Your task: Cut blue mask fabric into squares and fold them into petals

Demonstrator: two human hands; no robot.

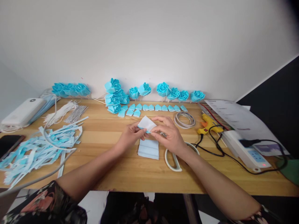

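A small sheet point(146, 123), white on the face toward me with blue at its lower edge, is held up between my two hands; whether it is paper or fabric I cannot tell. My left hand point(135, 131) pinches it at the lower left with the thumb in front. The fingers of my right hand point(167, 132) close on its right corner. Just below lies a stack of pale blue pleated squares point(148, 149) on the table. White-handled scissors point(171, 161) rest partly under my right hand and forearm, their blades mostly hidden.
Folded blue petals point(151, 107) line up behind my hands, with blue flowers point(163, 89) along the wall. Tape rolls point(184, 120), a yellow glue gun point(209, 123) and a power strip point(247, 152) lie right. Left are cut strips point(44, 149), a cable, a phone point(10, 144) and a power bank point(23, 113).
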